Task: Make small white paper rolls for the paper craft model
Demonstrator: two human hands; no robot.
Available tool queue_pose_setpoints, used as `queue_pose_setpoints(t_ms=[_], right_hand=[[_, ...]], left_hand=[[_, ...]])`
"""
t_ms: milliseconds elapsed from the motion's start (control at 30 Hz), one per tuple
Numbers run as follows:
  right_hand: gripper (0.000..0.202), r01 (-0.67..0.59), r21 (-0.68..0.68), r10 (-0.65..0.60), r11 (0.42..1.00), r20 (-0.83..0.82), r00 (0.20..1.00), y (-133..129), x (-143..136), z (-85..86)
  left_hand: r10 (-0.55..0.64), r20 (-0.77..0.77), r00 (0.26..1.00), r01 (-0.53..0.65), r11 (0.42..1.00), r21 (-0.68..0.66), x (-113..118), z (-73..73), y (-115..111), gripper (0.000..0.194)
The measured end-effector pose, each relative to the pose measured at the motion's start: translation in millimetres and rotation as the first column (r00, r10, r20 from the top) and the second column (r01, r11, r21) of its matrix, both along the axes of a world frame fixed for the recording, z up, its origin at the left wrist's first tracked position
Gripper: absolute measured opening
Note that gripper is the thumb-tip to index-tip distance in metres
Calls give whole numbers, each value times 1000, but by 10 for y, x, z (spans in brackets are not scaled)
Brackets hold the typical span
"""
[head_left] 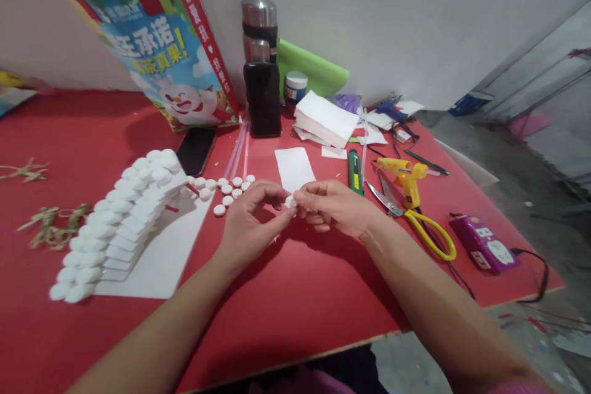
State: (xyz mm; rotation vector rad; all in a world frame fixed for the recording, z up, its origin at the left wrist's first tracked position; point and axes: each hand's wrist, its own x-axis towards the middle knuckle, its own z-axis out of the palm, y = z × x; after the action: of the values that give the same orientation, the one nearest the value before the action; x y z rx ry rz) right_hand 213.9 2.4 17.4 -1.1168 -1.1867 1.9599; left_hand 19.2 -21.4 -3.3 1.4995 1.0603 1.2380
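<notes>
My left hand [257, 217] and my right hand [333, 207] meet above the middle of the red table. Their fingertips pinch a small, rough white piece [290, 201] between them. Just behind it lies a blank sheet of white paper [294, 167]. Several round white tablets [227, 189] are scattered beyond my left hand. At the left, a curved, stair-like model [127, 215], edged with rows of the same white discs, stands on a white board [184, 258]. What the white piece is made of is too small to make out.
Right of my hands lie a green utility knife [355, 172], yellow-handled scissors [431, 235], a yellow glue gun [406, 177] and a purple power socket [484, 243]. Behind stand a black phone [263, 98], a steel flask [260, 24] and a printed bag [180, 61].
</notes>
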Motion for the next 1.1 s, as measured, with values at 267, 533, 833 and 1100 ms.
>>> queue_pose_setpoints(t_ms=[267, 533, 833, 1100], right_hand=[[41, 10, -68, -19, 998, -138, 990, -68, 45, -220], [57, 63, 18, -62, 998, -21, 998, -103, -23, -195], [55, -683, 685, -272, 253, 728, 629, -633, -597, -444], [104, -756, 475, -255, 450, 880, 400, -630, -470, -450]], left_hand=[[-82, -90, 993, 82, 997, -5, 18, -10, 41, 9], [18, -121, 992, -18, 1000, -3, -34, 5, 71, 13], [367, 156, 917, -369, 929, -16, -301, 109, 263, 19], [216, -391, 895, -142, 968, 209, -360, -13, 314, 12]])
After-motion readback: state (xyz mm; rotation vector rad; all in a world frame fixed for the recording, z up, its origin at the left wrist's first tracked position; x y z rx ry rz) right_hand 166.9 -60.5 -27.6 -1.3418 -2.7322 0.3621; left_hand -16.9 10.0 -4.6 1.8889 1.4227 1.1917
